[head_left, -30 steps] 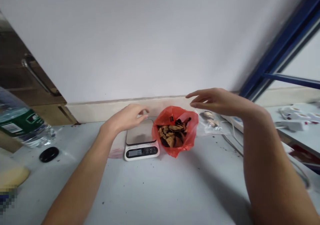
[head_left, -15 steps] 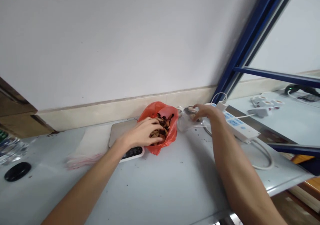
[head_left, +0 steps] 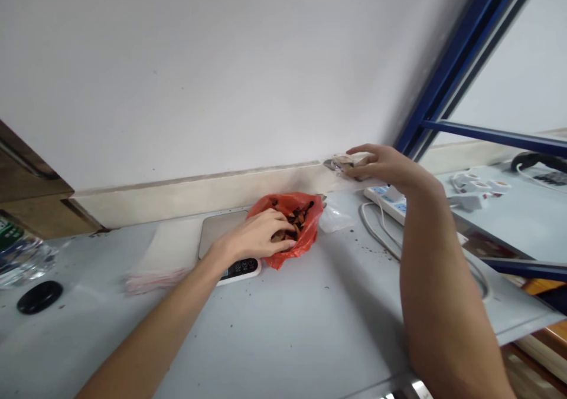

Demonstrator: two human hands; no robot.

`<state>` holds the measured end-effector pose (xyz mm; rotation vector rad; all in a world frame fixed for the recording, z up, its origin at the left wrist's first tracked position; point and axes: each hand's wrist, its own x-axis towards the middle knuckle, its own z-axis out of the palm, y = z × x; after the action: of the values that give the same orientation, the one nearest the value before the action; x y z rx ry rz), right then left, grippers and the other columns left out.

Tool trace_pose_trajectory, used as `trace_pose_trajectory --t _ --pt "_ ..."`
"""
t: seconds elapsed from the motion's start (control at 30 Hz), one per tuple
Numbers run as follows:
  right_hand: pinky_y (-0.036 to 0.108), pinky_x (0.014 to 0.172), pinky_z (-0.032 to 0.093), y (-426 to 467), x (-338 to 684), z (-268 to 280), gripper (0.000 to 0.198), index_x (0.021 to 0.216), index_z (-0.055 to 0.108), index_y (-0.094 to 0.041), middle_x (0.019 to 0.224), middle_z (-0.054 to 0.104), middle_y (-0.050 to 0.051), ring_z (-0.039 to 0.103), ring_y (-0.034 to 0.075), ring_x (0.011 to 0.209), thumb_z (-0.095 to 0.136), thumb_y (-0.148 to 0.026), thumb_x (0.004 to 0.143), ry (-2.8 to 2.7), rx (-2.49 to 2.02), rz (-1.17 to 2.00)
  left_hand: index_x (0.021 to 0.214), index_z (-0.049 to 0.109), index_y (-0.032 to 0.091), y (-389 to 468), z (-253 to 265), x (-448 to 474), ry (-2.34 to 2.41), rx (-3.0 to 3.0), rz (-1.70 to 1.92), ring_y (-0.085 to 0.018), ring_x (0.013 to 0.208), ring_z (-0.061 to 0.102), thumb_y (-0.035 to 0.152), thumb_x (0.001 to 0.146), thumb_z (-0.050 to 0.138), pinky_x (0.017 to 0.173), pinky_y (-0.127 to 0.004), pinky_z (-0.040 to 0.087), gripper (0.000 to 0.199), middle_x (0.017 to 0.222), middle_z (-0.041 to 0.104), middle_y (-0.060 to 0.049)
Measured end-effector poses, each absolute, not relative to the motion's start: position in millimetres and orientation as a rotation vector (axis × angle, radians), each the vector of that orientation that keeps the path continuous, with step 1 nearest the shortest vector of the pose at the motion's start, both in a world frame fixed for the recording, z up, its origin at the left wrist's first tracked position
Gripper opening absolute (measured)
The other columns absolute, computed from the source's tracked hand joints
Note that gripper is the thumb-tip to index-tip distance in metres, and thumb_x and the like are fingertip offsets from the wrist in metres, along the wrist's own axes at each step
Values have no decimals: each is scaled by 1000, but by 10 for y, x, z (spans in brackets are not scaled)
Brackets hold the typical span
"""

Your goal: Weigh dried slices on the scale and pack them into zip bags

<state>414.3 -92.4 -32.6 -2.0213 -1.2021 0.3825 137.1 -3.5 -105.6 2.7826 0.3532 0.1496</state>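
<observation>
A red plastic bag (head_left: 312, 234) stands with its mouth open, holding dried brown pieces (head_left: 297, 217). My left hand (head_left: 263, 234) reaches into that mouth, its fingers curved but apart, fingertips at the pieces. My right hand (head_left: 381, 164) is raised near the wall, pinching a clear plastic bag (head_left: 343, 162) with pale and dark pieces inside. Just right of the red bag lies another clear plastic bag (head_left: 335, 215); its contents are mostly hidden. A kitchen scale (head_left: 241, 267) sits partly under my left wrist.
Flat bags with pinkish edges (head_left: 163, 257) lie left of the scale. A black round object (head_left: 39, 297) and a clear plastic bottle (head_left: 22, 257) are at far left. A power strip (head_left: 387, 203) with cables stands on the right, before a blue frame (head_left: 436, 86).
My right hand has lifted a clear bag up from the table toward the wall, leaving another clear bag below. My left hand stays at the red bag. The view has shifted slightly.
</observation>
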Motion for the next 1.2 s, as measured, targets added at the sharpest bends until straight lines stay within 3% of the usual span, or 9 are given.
trace_pose_trajectory --t 0.13,0.23,0.33,0.53,0.67,0.83,0.97,1.1,1.2 --pt "37 73 52 -974 3958 -185 57 125 67 -21 83 68 4 63 20 73 77 -31 70 -1303 -1943 298 139 59 24 -24 -1088 1350 375 2790 221 -33 144 38 42 87 69 116 -46 37 56 157 44 -9" --pt "40 78 54 -997 3853 -130 68 130 64 -19 89 68 6 66 24 82 80 -41 67 -1464 -1757 306 116 71 19 -9 -999 1347 443 2680 556 -28 125 58 38 94 56 108 -41 45 33 134 65 -11" --pt "42 83 56 -991 3723 -100 75 133 61 -19 95 68 7 67 25 89 81 -46 65 -1671 -1529 417 96 73 16 48 -849 1307 653 2335 907 -26 98 70 46 97 46 92 -39 54 41 102 76 -11" --pt "36 85 57 -862 3326 -105 65 132 60 -22 97 69 4 68 20 92 77 -32 70 -2046 -1270 645 129 64 18 132 -589 1062 574 1757 698 -29 108 70 77 81 59 89 -39 56 76 118 74 -14" --pt "31 71 55 -766 3186 -145 55 120 66 -22 96 71 4 67 17 79 78 -38 69 -2022 -1367 594 99 74 17 157 -531 923 596 1878 830 -26 99 71 59 69 82 91 -37 55 53 101 77 -9" --pt "30 60 47 -696 3211 -193 37 65 67 -17 64 66 3 61 17 64 75 -53 69 -1918 -1630 690 84 68 17 280 -487 741 714 1908 1030 -24 87 71 57 66 83 86 -37 57 46 85 74 -6" --pt "30 67 48 -633 3178 -263 29 64 69 -18 66 67 1 60 16 67 77 -46 64 -1831 -1473 988 91 66 19 335 -449 626 878 2078 980 -24 84 71 51 71 77 82 -38 58 40 83 73 -5" --pt "28 61 42 -533 3065 -373 24 62 69 -18 59 63 -2 55 14 61 74 -41 62 -1820 -1477 998 92 65 20 235 -436 661 987 2297 1078 -21 84 68 39 76 68 79 -34 55 25 89 72 -5" --pt "27 58 40 -485 2960 -430 27 59 68 -18 56 61 -2 53 14 59 75 -43 60 -1834 -1458 1016 76 67 19 83 -440 765 813 2374 705 -17 67 64 44 81 64 65 -29 52 26 73 70 -3"
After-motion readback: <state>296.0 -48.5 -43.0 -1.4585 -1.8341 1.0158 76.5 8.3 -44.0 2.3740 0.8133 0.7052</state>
